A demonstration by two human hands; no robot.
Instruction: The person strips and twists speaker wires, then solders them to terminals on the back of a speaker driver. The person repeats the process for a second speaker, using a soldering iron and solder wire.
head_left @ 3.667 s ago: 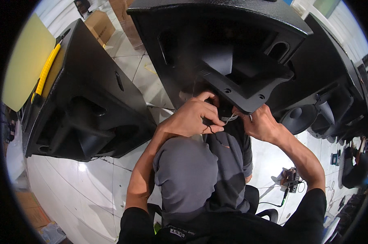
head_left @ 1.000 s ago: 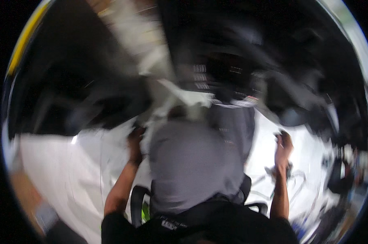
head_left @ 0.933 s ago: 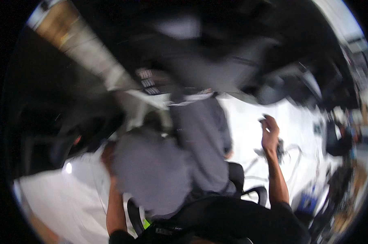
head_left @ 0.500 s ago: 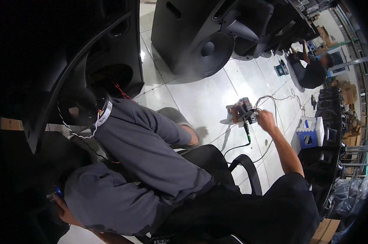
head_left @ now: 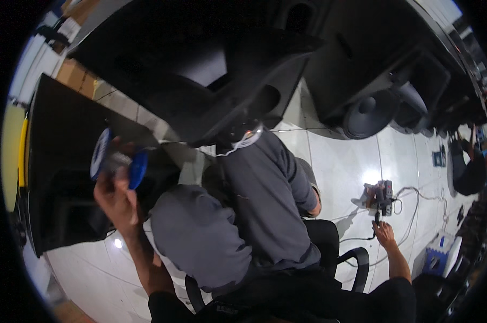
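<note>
Gripping a blue spool [head_left: 139, 168] in the curled left hand [head_left: 117, 199], in front of a speaker [head_left: 66, 140]; touching a dark handle [head_left: 377, 217] near a power strip [head_left: 387, 195] with the right hand [head_left: 384, 233], too small to tell if closed.

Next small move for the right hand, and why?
Probably ease the corded tool clear of the dark block on the floor: the right hand is at the tool, the left hand holds a blue spool, and the white-rimmed round part sits by the knee, away from the tool.
</note>
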